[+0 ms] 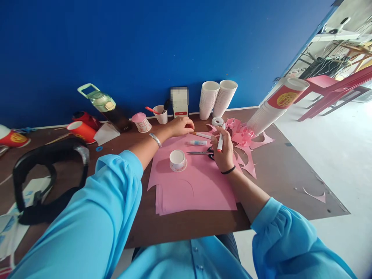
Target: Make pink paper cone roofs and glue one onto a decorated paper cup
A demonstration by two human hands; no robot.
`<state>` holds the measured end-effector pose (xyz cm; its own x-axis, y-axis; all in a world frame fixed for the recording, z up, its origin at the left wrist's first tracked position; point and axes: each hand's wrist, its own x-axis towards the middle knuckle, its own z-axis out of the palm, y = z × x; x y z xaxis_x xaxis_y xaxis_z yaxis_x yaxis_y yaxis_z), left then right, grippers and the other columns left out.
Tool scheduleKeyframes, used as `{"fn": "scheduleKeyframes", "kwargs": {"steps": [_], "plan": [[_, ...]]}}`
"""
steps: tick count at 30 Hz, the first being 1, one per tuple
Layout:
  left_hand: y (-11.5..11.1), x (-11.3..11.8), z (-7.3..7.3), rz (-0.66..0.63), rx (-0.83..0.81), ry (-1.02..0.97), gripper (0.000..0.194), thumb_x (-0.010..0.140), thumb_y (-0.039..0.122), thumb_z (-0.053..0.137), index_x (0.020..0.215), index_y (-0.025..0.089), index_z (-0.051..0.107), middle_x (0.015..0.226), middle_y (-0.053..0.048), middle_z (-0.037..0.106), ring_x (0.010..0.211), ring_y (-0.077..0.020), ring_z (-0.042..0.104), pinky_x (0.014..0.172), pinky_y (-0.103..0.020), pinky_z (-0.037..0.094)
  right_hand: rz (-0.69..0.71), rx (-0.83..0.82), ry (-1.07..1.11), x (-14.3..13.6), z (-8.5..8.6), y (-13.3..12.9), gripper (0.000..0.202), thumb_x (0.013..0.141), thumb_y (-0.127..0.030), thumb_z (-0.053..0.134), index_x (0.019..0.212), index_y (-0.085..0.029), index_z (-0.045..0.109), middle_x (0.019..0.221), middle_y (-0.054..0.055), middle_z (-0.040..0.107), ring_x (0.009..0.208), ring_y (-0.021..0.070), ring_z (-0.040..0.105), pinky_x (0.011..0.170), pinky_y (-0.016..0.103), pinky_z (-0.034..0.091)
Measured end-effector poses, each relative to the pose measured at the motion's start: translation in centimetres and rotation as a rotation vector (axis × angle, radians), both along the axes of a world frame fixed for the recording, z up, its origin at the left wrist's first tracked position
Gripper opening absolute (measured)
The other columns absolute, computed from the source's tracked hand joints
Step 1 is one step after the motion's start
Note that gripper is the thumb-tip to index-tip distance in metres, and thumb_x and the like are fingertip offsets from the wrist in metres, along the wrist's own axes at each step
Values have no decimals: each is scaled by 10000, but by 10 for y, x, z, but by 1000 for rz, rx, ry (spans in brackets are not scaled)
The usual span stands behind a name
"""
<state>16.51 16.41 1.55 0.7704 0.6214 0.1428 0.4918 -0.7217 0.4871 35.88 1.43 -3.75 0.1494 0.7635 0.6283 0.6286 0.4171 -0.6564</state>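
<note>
My right hand (224, 152) is closed around a white marker with a red end (221, 138), above the right part of the pink paper sheets (197, 190). My left hand (181, 126) has its fingers curled at the far edge of the paper. A slim white stick with a tan end (202, 135) spans from below the left fingertips to the right fingertips; who grips it is unclear. Between my forearms a small cut-down paper cup (178, 160) sits on the paper. A glue stick (197, 143) and black-handled scissors (200, 153) lie nearby, the scissors' handles partly behind my right hand.
Pink paper scraps (242, 133) and a tape roll (217, 121) lie at right. Behind stand cup stacks (209, 100), a cup holding tools (161, 115), a pink-topped cup (141, 122) and a bottle (109, 110). A black padded strap (26, 166) is at left; a long cup stack (270, 108) leans right.
</note>
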Motion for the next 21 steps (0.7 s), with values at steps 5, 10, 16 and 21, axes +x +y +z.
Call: {"fn": "scheduleKeyframes", "kwargs": {"steps": [5,10,16,21], "plan": [[7,-23,-3,74,44,29,128,789,182,667,866,160,767,877,-59,741,834,-201,662,805,-324,490,6,-3,77,-1,-2,0,357,1019,-366,515,1351,-238,539,1157,116,669,1006,263,670,942,507,569],[-11,-57,7,125,62,43,147,815,154,634,886,167,762,935,-55,731,843,-186,658,801,-312,493,72,-29,-13,-3,-2,-1,341,986,-329,564,1312,-229,561,1142,107,680,868,236,675,874,484,585],[-47,-111,17,201,85,139,164,865,233,623,931,184,765,959,-64,733,855,-200,666,827,-328,504,73,-40,-35,-4,0,-2,340,980,-345,579,1307,-255,558,1190,114,689,909,249,682,884,504,588],[-61,-144,13,377,100,126,167,850,246,631,930,191,767,916,-59,755,846,-211,684,833,-330,518,74,-39,-77,-3,-1,-1,326,962,-325,585,1281,-257,574,1176,109,702,1023,282,689,910,507,577]]}}
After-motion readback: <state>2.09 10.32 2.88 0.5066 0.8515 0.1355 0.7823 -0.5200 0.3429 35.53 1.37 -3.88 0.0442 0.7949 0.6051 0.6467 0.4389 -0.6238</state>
